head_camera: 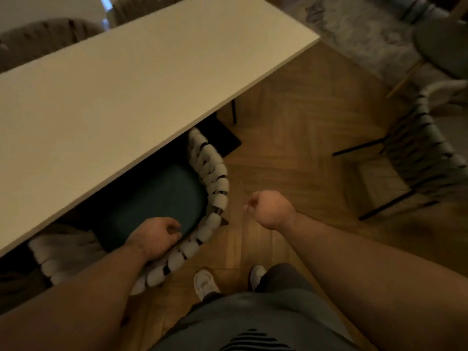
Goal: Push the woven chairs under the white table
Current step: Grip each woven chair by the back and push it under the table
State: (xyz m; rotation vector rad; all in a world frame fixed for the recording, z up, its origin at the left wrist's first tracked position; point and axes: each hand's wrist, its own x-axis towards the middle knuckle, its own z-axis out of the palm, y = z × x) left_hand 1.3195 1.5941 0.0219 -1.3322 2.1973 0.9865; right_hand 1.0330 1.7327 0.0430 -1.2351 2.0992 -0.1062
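Note:
The white table [141,79] runs diagonally across the upper left. A woven chair [215,178] with a chunky white backrest and dark green seat sits mostly beneath the table's near edge. My left hand [154,236] lies over the backrest's top rim, fingers curled toward the seat. Beside the chair, my right hand [268,209] hovers over the floor, its fingers curled and nothing in them. A second woven chair [425,158] stands out on the floor at the right, away from the table.
Two more chairs [48,36] stand at the table's far side. A grey rug [367,34] and a dark round stool [443,49] lie at the upper right. Herringbone wood floor [304,127] spreads between the table and the second chair. My feet [205,282] are just behind the chair.

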